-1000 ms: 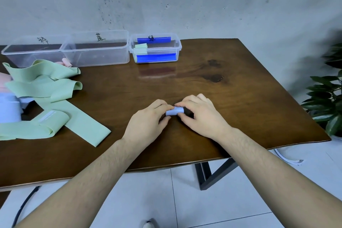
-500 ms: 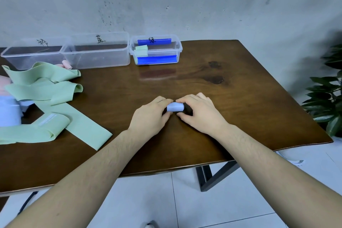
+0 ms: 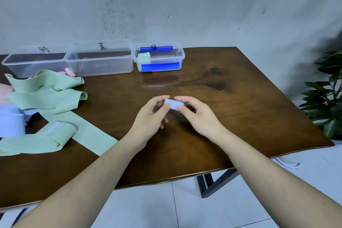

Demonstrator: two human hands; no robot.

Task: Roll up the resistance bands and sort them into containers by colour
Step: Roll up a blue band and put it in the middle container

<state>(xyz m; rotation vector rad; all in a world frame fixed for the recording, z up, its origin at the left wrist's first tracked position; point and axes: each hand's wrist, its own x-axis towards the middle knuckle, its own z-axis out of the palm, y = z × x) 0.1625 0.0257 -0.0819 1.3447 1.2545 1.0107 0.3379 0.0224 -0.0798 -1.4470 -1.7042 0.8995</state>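
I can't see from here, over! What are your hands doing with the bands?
Left hand and right hand pinch rolled pale blue band. Roll lifted above table. Nothing between it and the containers.

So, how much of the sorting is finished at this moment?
Done: one green roll lies in the right container. In hand: both hands, left and right, hold a rolled light-blue band. Left: unrolled green bands, plus pink and light-blue ones at the left edge.
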